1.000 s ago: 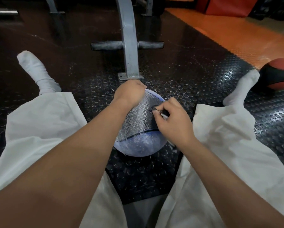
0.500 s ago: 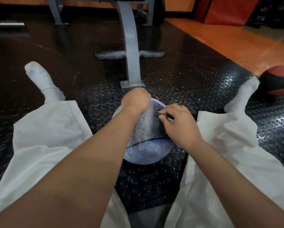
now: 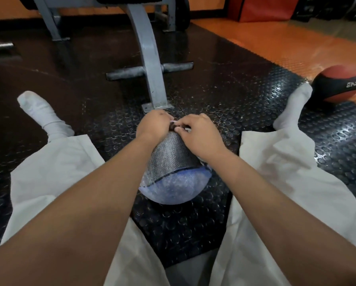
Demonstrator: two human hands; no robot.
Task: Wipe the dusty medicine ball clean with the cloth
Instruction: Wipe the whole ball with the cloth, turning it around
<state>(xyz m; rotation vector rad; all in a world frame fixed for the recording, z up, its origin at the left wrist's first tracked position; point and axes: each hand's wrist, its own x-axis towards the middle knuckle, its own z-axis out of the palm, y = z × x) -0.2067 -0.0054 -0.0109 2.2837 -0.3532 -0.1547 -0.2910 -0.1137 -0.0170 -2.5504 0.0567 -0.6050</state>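
The ball (image 3: 173, 155) sits on the floor (image 3: 193, 223) between the person's spread legs, nearer the right knee than the left. Both hands meet at its far crown, the side turned away from the body.

The left hand (image 3: 154, 124) is curled over that crown, knuckles up, its fingers (image 3: 166, 119) clenched against the ball; whether they also catch the cloth cannot be told. The right hand (image 3: 199, 135) lies across the upper right of the ball, and its fingers pinch a small white scrap, most likely the cloth (image 3: 187, 129), though too little of it shows to be sure. The two sets of fingers touch or nearly touch there.

The relation that matters is this: the pale, dusty blue panel (image 3: 177, 185) lies on the near underside of the ball, toward the body and below both wrists, with the dark textured panel between it and the fingers. A curved seam (image 3: 179, 170) runs side to side and parts the two panels. The wipe therefore probably has to travel back toward the person and down over that seam, or the ball has to be rolled away so the blue panel comes up. The right hand, holding the cloth, looks the better placed for the stroke, with the left steadying the ball.
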